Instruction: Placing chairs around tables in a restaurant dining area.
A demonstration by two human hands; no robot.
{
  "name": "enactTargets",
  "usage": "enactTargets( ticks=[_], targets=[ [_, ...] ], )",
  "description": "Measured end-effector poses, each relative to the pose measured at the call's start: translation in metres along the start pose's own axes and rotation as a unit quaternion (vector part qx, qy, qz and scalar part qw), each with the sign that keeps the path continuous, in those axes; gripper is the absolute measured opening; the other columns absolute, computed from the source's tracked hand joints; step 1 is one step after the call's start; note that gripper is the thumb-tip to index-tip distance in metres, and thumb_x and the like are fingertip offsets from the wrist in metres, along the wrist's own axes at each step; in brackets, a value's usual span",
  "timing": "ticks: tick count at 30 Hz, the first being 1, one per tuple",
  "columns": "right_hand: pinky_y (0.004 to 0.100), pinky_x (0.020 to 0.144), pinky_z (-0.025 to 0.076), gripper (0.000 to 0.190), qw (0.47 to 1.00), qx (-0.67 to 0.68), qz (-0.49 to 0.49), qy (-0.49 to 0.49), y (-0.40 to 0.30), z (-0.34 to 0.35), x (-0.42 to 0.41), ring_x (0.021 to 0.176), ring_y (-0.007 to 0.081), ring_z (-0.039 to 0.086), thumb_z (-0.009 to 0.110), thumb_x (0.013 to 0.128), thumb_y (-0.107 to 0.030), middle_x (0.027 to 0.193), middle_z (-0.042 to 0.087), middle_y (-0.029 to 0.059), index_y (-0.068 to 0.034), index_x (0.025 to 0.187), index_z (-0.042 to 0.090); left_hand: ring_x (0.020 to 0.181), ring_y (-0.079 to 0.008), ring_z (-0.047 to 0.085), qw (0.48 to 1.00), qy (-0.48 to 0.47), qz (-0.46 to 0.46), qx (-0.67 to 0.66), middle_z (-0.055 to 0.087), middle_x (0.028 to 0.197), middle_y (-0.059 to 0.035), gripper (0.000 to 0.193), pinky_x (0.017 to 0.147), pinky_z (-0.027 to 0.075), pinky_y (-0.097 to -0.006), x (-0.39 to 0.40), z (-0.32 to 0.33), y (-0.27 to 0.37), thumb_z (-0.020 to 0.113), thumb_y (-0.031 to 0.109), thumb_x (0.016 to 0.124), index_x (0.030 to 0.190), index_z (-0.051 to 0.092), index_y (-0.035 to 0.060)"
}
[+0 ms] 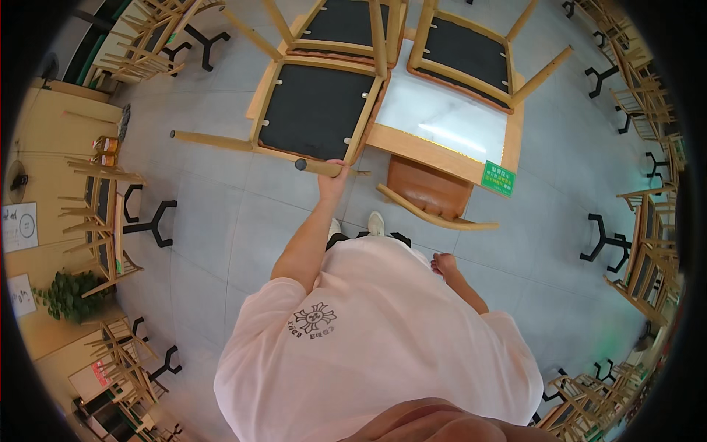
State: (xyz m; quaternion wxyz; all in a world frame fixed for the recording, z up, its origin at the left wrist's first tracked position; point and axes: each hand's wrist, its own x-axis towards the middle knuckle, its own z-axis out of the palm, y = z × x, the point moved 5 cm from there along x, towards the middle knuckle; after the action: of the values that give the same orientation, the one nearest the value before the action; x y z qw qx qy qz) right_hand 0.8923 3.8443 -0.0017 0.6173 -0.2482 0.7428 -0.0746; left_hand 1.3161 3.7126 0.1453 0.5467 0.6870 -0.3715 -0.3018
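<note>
My left hand (333,179) grips a near leg of an upturned wooden chair (317,110), close to where the leg meets the seat. The chair's black underside faces up and its legs point outward. It sits over the left part of a wood-rimmed table (425,150) with a pale, shiny top, overhanging the near left edge; its contact with the tabletop is hidden. My right hand (443,264) hangs at my side, fingers curled, with nothing seen in it. In front of me, a chair with a brown padded seat (428,188) stands upright, partly under the table.
Two more upturned chairs, one behind (337,25) and one at right (467,55), rest on the table. A green sign (498,178) with writing stands at its near right corner. Tables with stacked chairs line both sides; a black table base (154,224) juts out at left.
</note>
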Motion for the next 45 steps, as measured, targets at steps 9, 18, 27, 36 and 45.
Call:
enactTargets(
  ticks=[9,18,27,36,45],
  targets=[
    [0.0265,0.040,0.045,0.019,1.000,0.028,0.007,-0.012,-0.023,0.017,0.003,0.049,0.0165,0.052,0.048,0.079,-0.014,0.063,0.054,0.0105,0.004,0.078,0.054,0.070,-0.0113,0.051,0.993,0.020,-0.102,-0.050,0.056,0.074,-0.0035,0.009,0.062,0.040,-0.0255,0.007,-0.022,0.030,0.061,0.009,0.068,0.076,0.059,0.0042],
    [0.0270,0.037,0.041,0.018,0.994,-0.102,-0.024,-0.039,-0.065,0.055,-0.034,0.045,0.0161,0.049,0.049,0.079,-0.014,0.063,0.055,0.0097,0.003,0.076,0.052,0.080,-0.0175,0.054,0.965,-0.031,-0.175,-0.194,0.058,0.082,-0.0098,0.011,0.072,0.043,-0.0277,0.020,-0.084,0.064,0.053,0.001,0.071,0.082,0.055,0.0008],
    [0.0256,0.036,0.040,0.016,1.000,-0.023,-0.005,-0.018,-0.044,0.099,-0.023,0.044,0.0148,0.049,0.050,0.078,-0.014,0.059,0.053,0.0095,0.000,0.070,0.051,0.081,-0.0164,0.054,0.952,-0.068,-0.224,-0.197,0.059,0.085,-0.0099,0.012,0.073,0.042,-0.0284,0.035,-0.130,0.097,0.054,0.006,0.070,0.081,0.056,0.0026],
    [0.0281,0.046,0.047,0.026,0.992,0.124,0.011,0.000,-0.058,0.196,-0.043,0.053,0.0171,0.054,0.051,0.081,-0.026,0.068,0.056,0.0097,0.000,0.083,0.052,0.083,-0.0149,0.053,0.928,-0.117,-0.253,-0.246,0.059,0.085,-0.0071,0.011,0.074,0.041,-0.0295,0.044,-0.177,0.097,0.057,0.008,0.069,0.080,0.057,0.0045],
    [0.0404,0.088,0.037,0.072,0.926,0.378,0.008,0.000,-0.106,0.272,-0.074,0.109,0.0314,0.040,0.037,0.081,-0.056,0.127,0.032,0.0190,-0.002,0.126,0.024,0.085,-0.0178,0.056,0.910,-0.169,-0.235,-0.296,0.059,0.087,-0.0110,0.012,0.074,0.044,-0.0288,0.061,-0.218,0.102,0.053,0.008,0.073,0.084,0.055,0.0023]
  ],
)
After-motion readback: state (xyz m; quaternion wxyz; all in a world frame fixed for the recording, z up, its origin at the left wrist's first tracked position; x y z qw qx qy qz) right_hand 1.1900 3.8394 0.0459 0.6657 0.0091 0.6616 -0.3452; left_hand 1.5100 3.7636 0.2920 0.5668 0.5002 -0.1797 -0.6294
